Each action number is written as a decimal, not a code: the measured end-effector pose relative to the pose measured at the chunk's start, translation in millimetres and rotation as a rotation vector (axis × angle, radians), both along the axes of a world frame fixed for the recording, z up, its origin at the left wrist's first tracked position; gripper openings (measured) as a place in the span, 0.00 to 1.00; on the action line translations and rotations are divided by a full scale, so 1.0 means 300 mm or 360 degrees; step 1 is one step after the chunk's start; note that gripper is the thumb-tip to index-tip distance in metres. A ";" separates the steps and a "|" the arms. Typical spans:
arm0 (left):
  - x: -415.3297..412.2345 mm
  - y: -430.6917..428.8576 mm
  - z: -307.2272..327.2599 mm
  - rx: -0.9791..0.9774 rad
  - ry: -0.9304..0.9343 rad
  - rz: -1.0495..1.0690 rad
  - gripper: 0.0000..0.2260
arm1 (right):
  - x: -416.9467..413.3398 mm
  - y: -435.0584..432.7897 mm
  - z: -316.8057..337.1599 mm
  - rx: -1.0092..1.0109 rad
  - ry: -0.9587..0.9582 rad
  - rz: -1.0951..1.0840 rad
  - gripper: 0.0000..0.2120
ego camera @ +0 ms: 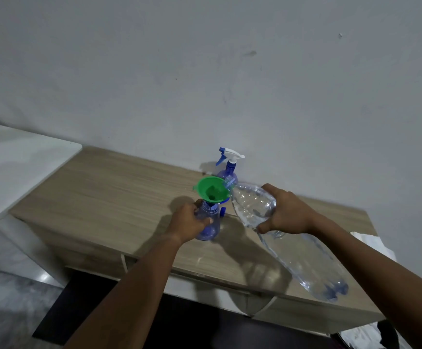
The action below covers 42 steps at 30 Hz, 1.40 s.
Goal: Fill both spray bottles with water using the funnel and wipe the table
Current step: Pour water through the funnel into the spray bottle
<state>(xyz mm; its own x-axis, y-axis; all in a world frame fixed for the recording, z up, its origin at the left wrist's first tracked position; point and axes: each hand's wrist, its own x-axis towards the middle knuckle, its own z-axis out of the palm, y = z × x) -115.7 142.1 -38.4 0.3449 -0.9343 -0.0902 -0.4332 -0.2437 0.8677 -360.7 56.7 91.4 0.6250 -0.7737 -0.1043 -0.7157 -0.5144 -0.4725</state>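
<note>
The left hand [188, 222] grips the open spray bottle [208, 229] carrying the green funnel [211, 191]; the right hand [286, 212] grips the tilted water bottle [303, 258], its mouth at the funnel rim.

left hand [188, 221] | right hand [289, 214] | bare, forearms unsleeved, no rings

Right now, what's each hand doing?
Left hand: closed around the spray bottle under the green funnel.
Right hand: closed on the tilted water bottle, mouth at the funnel.
</note>
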 end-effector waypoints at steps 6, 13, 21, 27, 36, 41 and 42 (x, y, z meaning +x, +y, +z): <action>0.003 -0.001 -0.001 -0.0013 0.0037 -0.0017 0.14 | -0.010 0.022 -0.038 -0.0094 -0.0615 -0.0176 0.32; 0.002 0.000 -0.004 -0.0032 0.0077 -0.0040 0.15 | 0.052 -0.001 -0.112 -0.0177 -0.1207 -0.0619 0.35; -0.001 -0.004 -0.006 -0.0041 0.0098 -0.0028 0.14 | 0.096 -0.015 -0.187 -0.0334 -0.1322 -0.0822 0.40; 0.009 -0.001 -0.007 -0.0042 0.0081 -0.0057 0.13 | 0.079 -0.007 -0.217 -0.0300 -0.1431 -0.0943 0.42; 0.016 0.005 -0.018 -0.0148 -0.0040 -0.0078 0.18 | 0.047 0.026 -0.263 -0.0337 -0.1423 -0.0945 0.48; 0.044 0.002 -0.052 -0.0166 0.0002 -0.0113 0.21 | 0.045 0.104 -0.307 -0.0739 -0.1377 -0.1176 0.47; 0.052 0.002 -0.056 -0.0164 0.0019 -0.0138 0.22 | 0.050 0.125 -0.314 -0.0829 -0.1396 -0.1188 0.42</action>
<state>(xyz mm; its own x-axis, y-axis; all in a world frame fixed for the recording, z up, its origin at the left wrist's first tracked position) -100.0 142.7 -55.2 0.2621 -0.9650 0.0043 -0.4382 -0.1150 0.8915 -345.9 94.1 -2.9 -0.2756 -0.7916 0.5453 -0.4609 -0.3889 -0.7977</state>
